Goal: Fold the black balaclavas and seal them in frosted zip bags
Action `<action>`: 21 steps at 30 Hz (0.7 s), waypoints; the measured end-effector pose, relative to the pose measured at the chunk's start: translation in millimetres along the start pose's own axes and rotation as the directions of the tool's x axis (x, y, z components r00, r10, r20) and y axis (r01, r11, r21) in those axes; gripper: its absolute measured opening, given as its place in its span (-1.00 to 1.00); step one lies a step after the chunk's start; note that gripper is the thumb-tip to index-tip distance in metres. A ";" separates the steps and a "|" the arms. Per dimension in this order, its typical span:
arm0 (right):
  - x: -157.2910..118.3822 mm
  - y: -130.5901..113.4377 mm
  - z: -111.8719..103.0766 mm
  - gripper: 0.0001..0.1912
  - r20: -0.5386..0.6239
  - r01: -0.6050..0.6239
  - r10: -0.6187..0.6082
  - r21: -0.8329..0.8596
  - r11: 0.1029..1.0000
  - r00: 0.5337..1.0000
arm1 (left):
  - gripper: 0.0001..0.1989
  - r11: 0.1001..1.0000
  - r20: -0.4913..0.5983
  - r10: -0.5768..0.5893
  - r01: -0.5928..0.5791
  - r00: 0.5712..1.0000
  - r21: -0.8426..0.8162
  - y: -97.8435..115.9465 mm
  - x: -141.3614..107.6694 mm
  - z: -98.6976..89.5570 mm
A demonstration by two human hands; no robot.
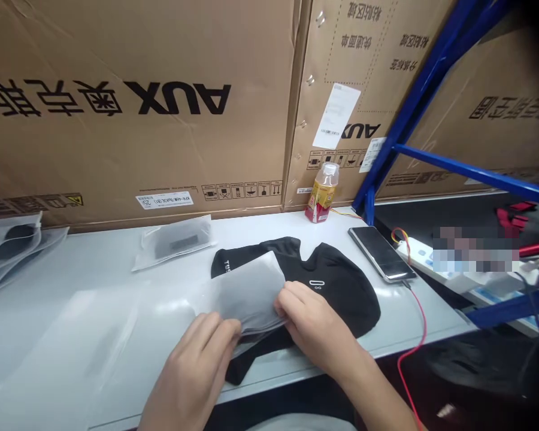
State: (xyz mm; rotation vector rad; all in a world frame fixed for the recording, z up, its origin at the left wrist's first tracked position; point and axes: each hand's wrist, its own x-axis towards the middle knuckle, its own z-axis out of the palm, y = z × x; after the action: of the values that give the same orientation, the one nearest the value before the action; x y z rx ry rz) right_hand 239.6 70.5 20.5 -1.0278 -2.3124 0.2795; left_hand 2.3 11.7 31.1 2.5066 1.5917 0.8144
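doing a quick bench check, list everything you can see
cardboard cartons: at least three, brown, behind the bench
shelving rack: one, blue, right
bench: one, white, under the items
drink bottle: one, yellow and red, bench back
smartphone: one, black, bench right
charging cable: one, red, from smartphone over bench edge
power strip: one, white, right of smartphone
bagged items: at least three, clear with dark contents, bench back and left
clear plastic sheet: one, clear, bench front left
black garment: one, black, white logo, bench middle
frosted plastic bag: one, translucent grey, on black garment
left hand: one, on frosted plastic bag
right hand: one, on frosted plastic bag
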 end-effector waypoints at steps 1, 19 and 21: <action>1.4 0.4 -2.0 -0.62 0.009 -0.010 0.010 -0.002 1.000 1.000 | -0.81 1.000 -0.025 0.020 -0.019 1.000 0.020 -0.9 -0.2 -0.1; 5.9 15.1 -0.3 -0.62 0.025 -0.180 0.179 0.114 0.977 0.984 | -0.49 0.994 0.322 0.059 -0.086 0.945 0.069 2.2 80.0 -3.6; 2.4 17.1 -1.7 -0.59 0.049 -0.191 0.188 0.064 0.980 0.981 | -0.37 0.992 0.376 -0.008 -0.039 0.927 0.118 -2.5 79.2 5.3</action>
State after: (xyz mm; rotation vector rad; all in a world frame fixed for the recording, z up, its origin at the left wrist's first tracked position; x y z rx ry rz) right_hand 249.7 83.8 15.9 -1.2204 -2.2283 0.4576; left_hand 28.5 82.0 57.3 2.5575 1.5278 0.2142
